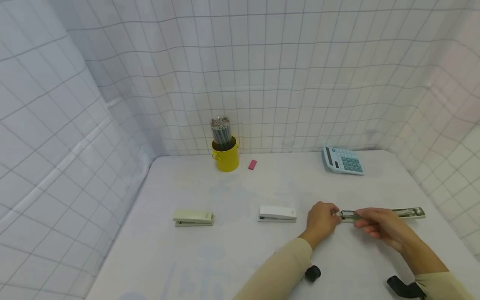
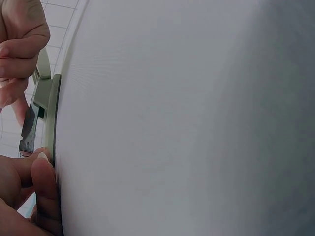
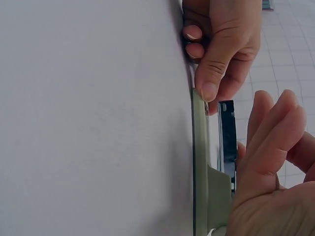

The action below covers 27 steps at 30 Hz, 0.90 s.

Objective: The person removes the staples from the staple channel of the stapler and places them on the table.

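Observation:
A pale green stapler [image 1: 408, 213] lies opened out flat on the right side of the table, its top arm swung back to the right. My left hand [image 1: 321, 220] pinches the left end of its base, thumb on top, as the right wrist view also shows. Over the middle of the stapler, my right hand [image 1: 386, 229] has thumb and forefinger at the metal staple magazine [image 3: 227, 142], which is tilted up off the base. The right hand's other fingers [image 3: 283, 123] are loosely bent beside it. In the left wrist view the magazine's end stands just above the left fingertips.
A white stapler [image 1: 277, 213] sits left of my left hand, and another pale green stapler [image 1: 193, 218] farther left. Behind are a yellow bucket [image 1: 228, 161] of grey pencils, a pink eraser [image 1: 252, 164] and a light blue calculator [image 1: 343, 160]. Gridded cloth walls [image 1: 262, 83] surround the table.

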{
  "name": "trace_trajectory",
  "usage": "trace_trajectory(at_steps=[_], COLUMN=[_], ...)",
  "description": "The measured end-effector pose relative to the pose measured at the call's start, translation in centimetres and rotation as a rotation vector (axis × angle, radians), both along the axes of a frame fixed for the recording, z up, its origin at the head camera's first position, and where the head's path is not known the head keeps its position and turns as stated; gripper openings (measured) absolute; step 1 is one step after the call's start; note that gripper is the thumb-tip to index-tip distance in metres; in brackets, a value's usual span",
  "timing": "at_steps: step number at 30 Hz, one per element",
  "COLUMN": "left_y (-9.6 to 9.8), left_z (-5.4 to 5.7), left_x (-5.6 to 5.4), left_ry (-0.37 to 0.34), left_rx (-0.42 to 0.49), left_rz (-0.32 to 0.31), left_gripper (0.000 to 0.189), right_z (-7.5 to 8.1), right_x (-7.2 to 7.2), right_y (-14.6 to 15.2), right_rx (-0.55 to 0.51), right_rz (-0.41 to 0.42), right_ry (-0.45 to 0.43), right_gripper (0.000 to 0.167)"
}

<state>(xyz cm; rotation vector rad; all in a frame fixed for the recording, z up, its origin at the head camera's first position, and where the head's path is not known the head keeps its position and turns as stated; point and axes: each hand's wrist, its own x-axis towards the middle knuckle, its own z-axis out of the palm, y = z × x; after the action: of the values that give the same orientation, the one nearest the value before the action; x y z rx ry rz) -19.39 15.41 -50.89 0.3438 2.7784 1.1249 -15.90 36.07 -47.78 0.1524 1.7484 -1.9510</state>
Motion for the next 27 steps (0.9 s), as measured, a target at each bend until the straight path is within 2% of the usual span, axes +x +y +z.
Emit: trace_trajectory(at_steps=[4, 8, 12, 15, 20, 27], left_y=[-0.2, -0.3, -0.3, -0.3, -0.2, -0.2], left_z=[0.1, 0.1, 0.1, 0.0, -0.1, -0.3], left_x=[0.0, 0.0, 0.0, 0.0, 0.0, 0.0], left_ry=[-0.007, 0.006, 0.014, 0.017, 0.022, 0.039], left_rx=[0.010, 0.013, 0.013, 0.008, 0.006, -0.003], left_rz=[0.006, -0.007, -0.012, -0.012, -0.011, -0.001], left_gripper=[0.018, 0.018, 0.018, 0.018, 0.018, 0.016], right_z=[-0.5, -0.5, -0.3, -0.2, 0.0, 0.1], right_x=[0.1, 0.0, -0.4, -0.6, -0.7, -0.6], right_y=[-0.5, -1.0, -1.6, -2.1, -2.9, -3.3], right_rx=[-0.034, -0.009, 0.063, 0.176, 0.381, 0.427], right_rz=[-0.040, -0.080, -0.096, -0.109, -0.131, -0.113], right_ry=[0.010, 0.025, 0.041, 0.083, 0.197, 0.241], right_gripper=[0.026, 0.013, 0.006, 0.007, 0.015, 0.045])
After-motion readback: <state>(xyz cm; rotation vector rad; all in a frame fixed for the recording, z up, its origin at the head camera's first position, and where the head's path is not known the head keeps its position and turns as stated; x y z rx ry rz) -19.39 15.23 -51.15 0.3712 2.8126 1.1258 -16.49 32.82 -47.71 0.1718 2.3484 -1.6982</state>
